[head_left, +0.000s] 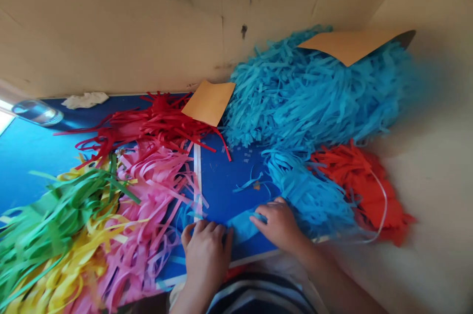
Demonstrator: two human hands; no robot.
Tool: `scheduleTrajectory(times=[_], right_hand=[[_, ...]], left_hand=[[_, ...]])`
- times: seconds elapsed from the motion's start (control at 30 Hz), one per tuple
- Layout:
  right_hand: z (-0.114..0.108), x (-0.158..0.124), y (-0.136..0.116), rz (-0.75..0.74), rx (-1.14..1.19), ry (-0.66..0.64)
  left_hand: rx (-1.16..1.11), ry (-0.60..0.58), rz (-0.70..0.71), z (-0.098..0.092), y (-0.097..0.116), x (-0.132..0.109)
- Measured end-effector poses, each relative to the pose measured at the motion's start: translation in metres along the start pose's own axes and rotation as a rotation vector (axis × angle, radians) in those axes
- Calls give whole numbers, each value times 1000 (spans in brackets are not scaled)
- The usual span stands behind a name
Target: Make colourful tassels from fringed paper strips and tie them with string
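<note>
A strip of light-blue tissue paper lies low over the blue tabletop, between my two hands. My left hand is closed over its left part, fingers curled down and fingertips hidden. Thin blue fringe strands stick out beyond those fingers. My right hand pinches the right end of the paper between thumb and fingers. Just past my right hand lies a bundle of blue fringed tissue paper. Pink fringed tissue paper spreads to the left of my left hand.
A large pile of blue fringe rests against the wall, with an orange card on top. Another card lies beside red fringe. Green and yellow fringe lie left, orange-red fringe right. A clear glass lies far left.
</note>
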State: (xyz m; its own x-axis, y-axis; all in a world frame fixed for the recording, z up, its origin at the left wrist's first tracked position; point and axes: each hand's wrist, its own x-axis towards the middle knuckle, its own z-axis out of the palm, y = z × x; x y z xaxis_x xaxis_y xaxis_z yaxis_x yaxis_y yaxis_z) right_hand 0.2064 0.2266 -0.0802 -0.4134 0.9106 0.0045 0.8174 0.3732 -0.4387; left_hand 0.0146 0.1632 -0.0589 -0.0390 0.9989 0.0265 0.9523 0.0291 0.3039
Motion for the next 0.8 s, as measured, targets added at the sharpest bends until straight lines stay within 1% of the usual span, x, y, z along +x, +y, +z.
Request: scheduleTrajectory(times=[0.1,0.13,0.2,0.23,0.27,0.3,0.33,0.37,0.4,0.43,0.47,0.5,0.53,0.57,0.6,0.63,0.67,0.7,0.8], right_hand=[[1,0,-1,11,-6,5],[2,-1,-1,13,-9,6],[4,-1,-2,15,-15,4],[5,-1,-2,11,-16,1],[5,-2,-1,4,-17,-2],[4,-2,1,-3,-18,0],[2,-2,3,-6,-24,16],[-2,-3,6,1,-39,55],[-8,-4,8,17,-64,121],[-14,-6,10,32,-93,207],[-22,-9,12,22,-114,286],[-29,-12,12,-35,-125,327],[-35,-15,11,-134,-126,309],[-40,-18,9,-257,-126,238],[-42,-20,7,-381,-131,136],[-43,-21,6,-485,-147,38],[-41,-20,5,-559,-174,-31],[-38,-18,6,-605,-201,-59],[-29,-8,13,-671,-192,-44]], left_hand=[[2,-12,6,3,-3,-2],[4,1,8,4,-4,-3],[11,81,32,6,-5,-3],[13,135,76,6,-6,-3],[15,176,155,6,-7,-1],[19,191,265,6,-7,0],[26,175,389,6,-8,3],[36,132,509,5,-9,5],[51,77,606,4,-10,7],[68,28,670,3,-11,9],[81,-8,707,2,-12,9],[87,-32,723,1,-13,9],[87,-49,727,1,-13,9],[85,-65,722,0,-13,7],[82,-80,708,-1,-13,6],[78,-95,688,-2,-12,4],[75,-108,664,-3,-10,3],[73,-114,640,-4,-8,2],[54,-94,589,-4,-3,1]])
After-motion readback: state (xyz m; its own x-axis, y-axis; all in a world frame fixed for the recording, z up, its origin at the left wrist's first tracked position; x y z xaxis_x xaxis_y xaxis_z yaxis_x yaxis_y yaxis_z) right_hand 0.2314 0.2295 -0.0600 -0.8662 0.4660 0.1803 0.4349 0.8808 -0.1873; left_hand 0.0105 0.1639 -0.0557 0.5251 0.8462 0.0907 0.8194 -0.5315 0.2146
